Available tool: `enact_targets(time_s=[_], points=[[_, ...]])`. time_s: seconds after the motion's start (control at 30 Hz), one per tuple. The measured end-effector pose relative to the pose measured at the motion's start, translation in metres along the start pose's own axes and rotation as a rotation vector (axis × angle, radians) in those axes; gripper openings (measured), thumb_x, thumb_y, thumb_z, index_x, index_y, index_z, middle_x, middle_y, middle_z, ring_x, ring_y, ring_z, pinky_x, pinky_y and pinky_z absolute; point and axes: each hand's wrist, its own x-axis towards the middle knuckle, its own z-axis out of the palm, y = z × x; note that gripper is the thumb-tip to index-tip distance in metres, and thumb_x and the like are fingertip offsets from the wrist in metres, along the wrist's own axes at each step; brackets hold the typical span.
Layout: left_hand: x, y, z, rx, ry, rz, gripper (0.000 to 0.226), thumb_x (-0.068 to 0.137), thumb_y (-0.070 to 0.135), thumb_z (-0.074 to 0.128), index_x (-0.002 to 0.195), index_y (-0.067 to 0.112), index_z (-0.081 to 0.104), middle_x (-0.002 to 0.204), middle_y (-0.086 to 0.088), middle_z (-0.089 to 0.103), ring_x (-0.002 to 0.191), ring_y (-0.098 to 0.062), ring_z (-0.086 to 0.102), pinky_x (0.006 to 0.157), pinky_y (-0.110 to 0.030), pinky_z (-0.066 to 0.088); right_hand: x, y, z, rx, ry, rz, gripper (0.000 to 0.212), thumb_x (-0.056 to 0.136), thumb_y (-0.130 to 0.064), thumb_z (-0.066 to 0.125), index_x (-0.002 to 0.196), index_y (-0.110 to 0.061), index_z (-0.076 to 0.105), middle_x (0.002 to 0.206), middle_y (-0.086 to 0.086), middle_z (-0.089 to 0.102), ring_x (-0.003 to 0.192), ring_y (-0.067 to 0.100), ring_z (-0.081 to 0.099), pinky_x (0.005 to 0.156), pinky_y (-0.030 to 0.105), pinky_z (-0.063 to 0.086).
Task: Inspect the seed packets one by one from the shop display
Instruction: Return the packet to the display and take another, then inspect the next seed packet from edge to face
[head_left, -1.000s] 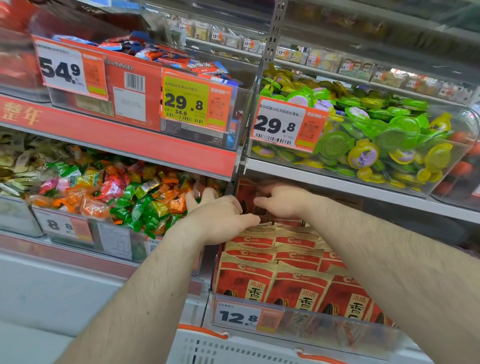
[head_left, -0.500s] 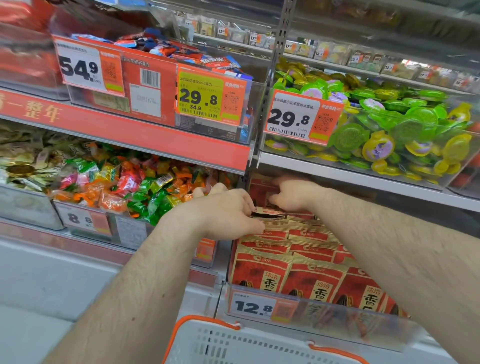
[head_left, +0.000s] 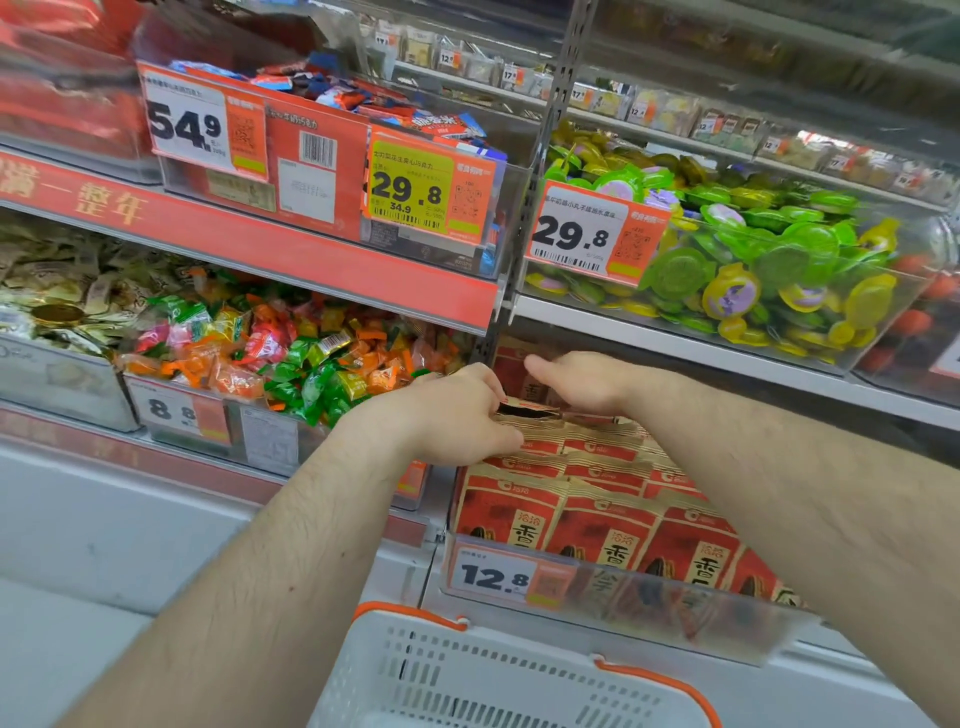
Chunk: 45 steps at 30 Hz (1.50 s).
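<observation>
While one seed packet (head_left: 527, 408) sits tipped at the back of the rows of red packets (head_left: 582, 499) in the clear bin (head_left: 675, 618), the left hand (head_left: 462, 415) pinches its near edge and the right hand (head_left: 582, 382) curls over its top. A white basket (head_left: 498, 675) waits below, and candy (head_left: 291, 353) is heaped to the left.

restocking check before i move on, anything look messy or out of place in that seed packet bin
One seed packet at the back lies tipped flat across the upright rows, pinched between the left hand and right hand. The other seed packets stand in tidy rows behind the 12.8 price tag. No spills or tears visible.
</observation>
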Motion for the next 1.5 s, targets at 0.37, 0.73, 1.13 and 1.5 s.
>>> enact_targets(time_s=[0.37, 0.73, 1.13, 1.5], points=[[-0.042, 0.032, -0.001, -0.077, 0.251, 0.176, 0.047, 0.099, 0.032, 0.055, 0.133, 0.001, 0.05, 0.144, 0.011, 0.022, 0.103, -0.011, 0.046, 0.091, -0.024, 0.038, -0.078, 0.01, 0.003, 0.228, 0.374, -0.224, 0.026, 0.093, -0.026, 0.064, 0.118, -0.03, 0.071, 0.097, -0.01, 0.072, 0.077, 0.007, 0.061, 0.067, 0.017, 0.039], [-0.07, 0.066, -0.014, -1.027, 0.764, 0.204, 0.039, 0.1, 0.02, 0.058, 0.138, 0.016, 0.054, 0.118, 0.003, 0.068, 0.108, -0.012, 0.066, 0.093, -0.035, 0.056, -0.136, -0.027, -0.032, 0.807, 0.66, -0.373, 0.019, 0.094, -0.02, 0.059, 0.076, -0.018, 0.066, 0.07, 0.004, 0.066, 0.059, 0.019, 0.057, 0.066, 0.043, 0.054], [-0.087, 0.063, 0.076, -1.414, 0.458, -0.008, 0.018, 0.102, 0.019, 0.052, 0.101, 0.009, 0.067, 0.087, -0.011, 0.075, 0.077, -0.024, 0.073, 0.063, -0.035, 0.057, -0.187, 0.015, 0.041, 0.876, 0.497, -0.01, 0.028, 0.099, -0.025, 0.056, 0.076, -0.023, 0.072, 0.065, 0.003, 0.071, 0.064, 0.01, 0.064, 0.072, 0.03, 0.051], [-0.082, 0.076, 0.122, -1.467, 0.301, -0.094, 0.017, 0.1, 0.016, 0.056, 0.105, 0.004, 0.067, 0.096, -0.017, 0.075, 0.084, -0.028, 0.073, 0.071, -0.038, 0.06, -0.189, 0.036, 0.093, 1.255, 0.396, 0.027, 0.007, 0.088, -0.018, 0.07, 0.092, -0.015, 0.065, 0.072, 0.003, 0.067, 0.057, 0.006, 0.064, 0.048, 0.018, 0.047]])
